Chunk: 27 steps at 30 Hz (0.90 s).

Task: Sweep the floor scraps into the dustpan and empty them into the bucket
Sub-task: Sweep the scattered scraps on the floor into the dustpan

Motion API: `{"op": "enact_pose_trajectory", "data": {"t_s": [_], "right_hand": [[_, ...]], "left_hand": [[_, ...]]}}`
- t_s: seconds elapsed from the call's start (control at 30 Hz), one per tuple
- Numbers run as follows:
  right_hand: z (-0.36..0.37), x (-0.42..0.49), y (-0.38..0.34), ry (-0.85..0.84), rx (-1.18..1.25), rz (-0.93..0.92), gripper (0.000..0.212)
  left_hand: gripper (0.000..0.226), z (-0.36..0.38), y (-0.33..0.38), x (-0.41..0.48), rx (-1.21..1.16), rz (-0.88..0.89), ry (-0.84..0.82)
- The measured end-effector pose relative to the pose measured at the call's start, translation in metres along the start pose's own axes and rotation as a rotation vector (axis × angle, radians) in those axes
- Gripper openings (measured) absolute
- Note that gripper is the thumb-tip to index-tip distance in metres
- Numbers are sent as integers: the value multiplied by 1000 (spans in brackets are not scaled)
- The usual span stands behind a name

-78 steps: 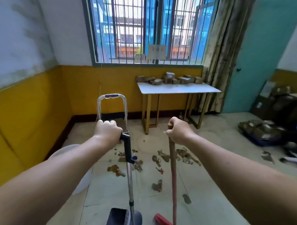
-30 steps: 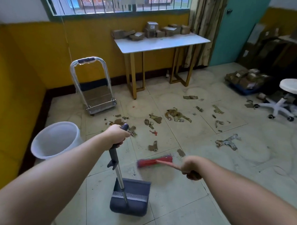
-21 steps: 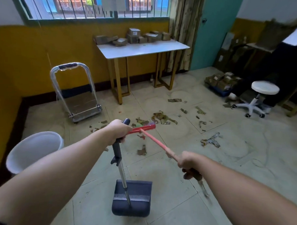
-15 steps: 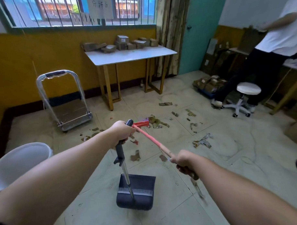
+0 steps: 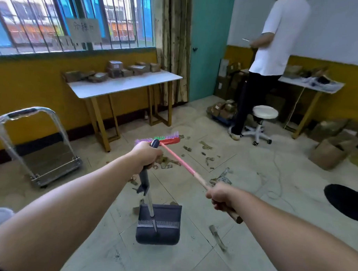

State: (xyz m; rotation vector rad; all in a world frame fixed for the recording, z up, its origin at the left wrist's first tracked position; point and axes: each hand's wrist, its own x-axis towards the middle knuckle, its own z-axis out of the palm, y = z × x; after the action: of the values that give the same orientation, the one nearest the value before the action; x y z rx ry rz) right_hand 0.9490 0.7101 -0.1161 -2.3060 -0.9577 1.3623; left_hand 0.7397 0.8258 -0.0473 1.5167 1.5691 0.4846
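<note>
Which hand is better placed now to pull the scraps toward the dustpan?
Right. The right hand grips the broom, whose head reaches past the nearest scraps; the left hand only holds the dustpan by its handle.

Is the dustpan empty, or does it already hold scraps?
Empty: the dustpan shows only its dark inside; the scraps lie on the floor beyond it.

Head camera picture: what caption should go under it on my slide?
Left hand holds the dustpan by its handle while the right hand points the broom out over the floor scraps.
</note>
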Motion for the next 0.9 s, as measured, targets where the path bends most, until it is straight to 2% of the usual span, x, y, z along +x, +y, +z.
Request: {"op": "enact_pose_trajectory", "data": {"t_s": [0.17,0.33,0.43,0.53,0.6,0.67,0.8,0.9], "right_hand": [[-60,23,14,-24,-27,-28,16],[-96,39,8,-22,-89,-80,18],[-101,60,12,-9,-22,-97,24],[-109,84,9,-20,112,-59,21],[-120,102,-1,-72,99,-9,23],[-133,125,-16,-32,39,0,26],[-158,168,-41,44,-14,-1,12],[-178,191,-38,59,-58,14,20]], "left_hand": [[8,39,35,18,-132,-17,-9],[17,70,54,42,-32,-2,79],[19,78,63,60,-34,-9,100],[22,84,76,86,-42,-6,93],[19,90,86,106,-39,-3,64],[12,99,97,130,-31,15,20],[12,123,130,180,15,63,-100],[15,146,160,211,57,88,-187]]}}
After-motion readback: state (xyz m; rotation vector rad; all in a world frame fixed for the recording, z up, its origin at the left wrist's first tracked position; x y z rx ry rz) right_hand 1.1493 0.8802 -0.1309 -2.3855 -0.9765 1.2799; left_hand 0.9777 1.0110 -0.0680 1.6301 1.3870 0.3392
